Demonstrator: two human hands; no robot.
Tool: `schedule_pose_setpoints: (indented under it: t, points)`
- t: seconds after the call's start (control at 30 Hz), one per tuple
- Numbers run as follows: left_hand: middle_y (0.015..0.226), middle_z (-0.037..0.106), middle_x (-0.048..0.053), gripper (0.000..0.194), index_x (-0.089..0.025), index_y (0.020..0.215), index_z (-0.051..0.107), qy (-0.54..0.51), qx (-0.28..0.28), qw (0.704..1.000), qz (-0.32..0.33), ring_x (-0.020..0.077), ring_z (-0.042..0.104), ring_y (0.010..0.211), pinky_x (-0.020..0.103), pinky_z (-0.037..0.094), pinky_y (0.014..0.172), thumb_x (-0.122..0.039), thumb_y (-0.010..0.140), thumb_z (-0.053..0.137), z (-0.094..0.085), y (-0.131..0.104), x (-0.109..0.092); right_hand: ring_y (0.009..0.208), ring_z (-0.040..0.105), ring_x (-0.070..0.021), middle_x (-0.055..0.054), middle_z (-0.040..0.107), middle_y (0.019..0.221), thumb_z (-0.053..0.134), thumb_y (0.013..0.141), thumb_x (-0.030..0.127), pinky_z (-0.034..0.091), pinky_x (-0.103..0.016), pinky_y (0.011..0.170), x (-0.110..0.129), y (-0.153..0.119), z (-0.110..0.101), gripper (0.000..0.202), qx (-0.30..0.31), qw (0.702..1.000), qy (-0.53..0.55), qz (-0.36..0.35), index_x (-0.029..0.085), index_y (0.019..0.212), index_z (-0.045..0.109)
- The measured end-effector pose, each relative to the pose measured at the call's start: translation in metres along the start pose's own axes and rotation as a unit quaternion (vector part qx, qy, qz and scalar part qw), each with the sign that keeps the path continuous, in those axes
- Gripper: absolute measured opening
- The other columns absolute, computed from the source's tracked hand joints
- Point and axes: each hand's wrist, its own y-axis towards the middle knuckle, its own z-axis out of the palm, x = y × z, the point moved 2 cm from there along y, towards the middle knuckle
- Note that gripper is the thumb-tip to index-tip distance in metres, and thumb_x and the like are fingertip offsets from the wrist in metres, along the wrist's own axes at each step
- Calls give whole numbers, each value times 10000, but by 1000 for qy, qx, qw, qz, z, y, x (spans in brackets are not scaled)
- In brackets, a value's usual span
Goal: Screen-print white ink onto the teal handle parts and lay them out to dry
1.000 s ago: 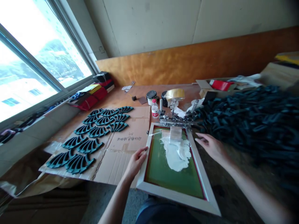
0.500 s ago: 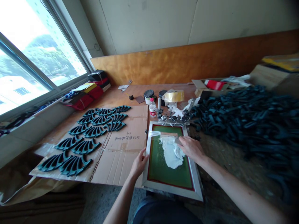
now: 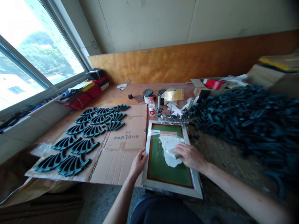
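A screen printing frame (image 3: 173, 190) with a pale rim and green mesh (image 3: 168, 176) lies in front of me. Thick white ink (image 3: 166, 143) spreads over the mesh's middle. My right hand (image 3: 192, 158) is closed on a squeegee (image 3: 174, 153), whose blade sits in the lower part of the ink. My left hand (image 3: 139, 162) holds the frame's left rim, thumb on top; its fingertips are partly hidden. A light brown strip (image 3: 168, 133) crosses the mesh near the top. The frame's far end meets a metal hinge clamp (image 3: 173, 119).
Rows of dark green curved, ribbed pieces (image 3: 73, 165) lie on flattened cardboard (image 3: 116, 171) at left. A large heap of similarly dark pieces (image 3: 243, 118) fills the right. Behind the frame stand a bottle (image 3: 151, 107), a tub (image 3: 148, 95) and a tape roll (image 3: 174, 95).
My right hand has drawn the squeegee toward me, from the upper part of the ink to its lower part. My left hand stays on the rim.
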Motion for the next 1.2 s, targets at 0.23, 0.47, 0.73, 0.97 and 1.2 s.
schedule_pose_setpoints:
  t: [0.23,0.47,0.73,0.97,1.2]
  points:
    - [616,555,-41,639,-156,1308,554,-72,3,997,-16,104,488,543,200,341,505,-532,794,596,0,-1,-2,882,590,-185,-57,662,909,501,876,143,482,-300,803,8,-15,8,177,19,999,21,-44,193,942,658]
    - [582,529,-70,842,-157,1402,455,-181,51,982,-19,74,432,475,179,289,451,-571,708,688,-22,-21,-51,880,632,-202,-32,653,1041,635,863,349,511,-285,703,-37,60,-43,526,-32,985,-78,152,305,1366,489]
    - [898,679,55,564,-150,1069,657,-313,-13,941,126,133,607,700,210,459,572,-642,824,528,-55,-7,-168,665,573,-188,-92,681,820,402,943,468,481,-277,603,-99,2,-74,483,-236,921,-57,306,92,1079,672]
    - [872,687,71,526,-149,1055,586,-358,-81,914,174,141,632,759,216,481,605,-625,850,492,-44,14,-206,865,616,-225,-85,633,917,615,860,359,464,-304,739,-43,-34,47,184,-14,963,-58,261,179,820,600]
    - [982,708,155,763,-141,1120,618,-300,185,918,-183,247,672,812,292,508,565,-759,673,591,73,-60,-81,832,588,-227,-74,618,876,478,929,260,469,-338,719,35,-11,52,75,-136,955,11,265,216,882,516]
